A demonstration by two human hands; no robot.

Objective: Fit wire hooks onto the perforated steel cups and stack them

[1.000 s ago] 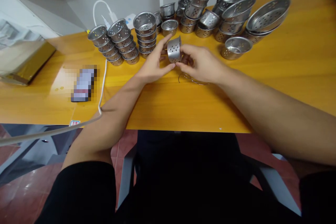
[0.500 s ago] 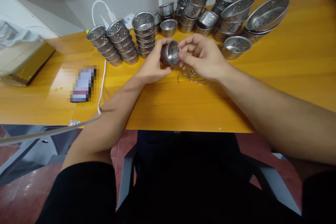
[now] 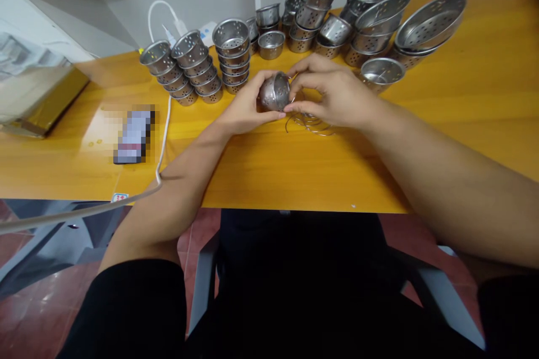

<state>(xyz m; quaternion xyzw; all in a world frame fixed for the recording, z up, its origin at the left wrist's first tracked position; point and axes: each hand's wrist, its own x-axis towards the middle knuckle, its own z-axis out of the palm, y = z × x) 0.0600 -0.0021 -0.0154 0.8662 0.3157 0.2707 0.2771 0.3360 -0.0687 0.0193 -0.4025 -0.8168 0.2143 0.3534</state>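
Note:
A small perforated metal cup is held on its side just above the table. My left hand is wrapped round its left side, thumb below and fingers behind. At the cup's right edge, my right hand has bent fingers near the upper rim and its thumb against the lower rim. Whether a wire is also pinched there, I cannot tell. Under my right hand lies a loose coil of thin metal wire, partly covered by the fingers. A wider metal cup stands right of that hand.
Stacks of perforated metal cups line the table's back, with oval pans at the right. A phone with a blurred screen lies left. A white cable crosses my left forearm. A cardboard box sits far left.
The cup has turned in my hands, so more of its outer wall shows and less of its inside. My right thumb has moved down to the lower rim.

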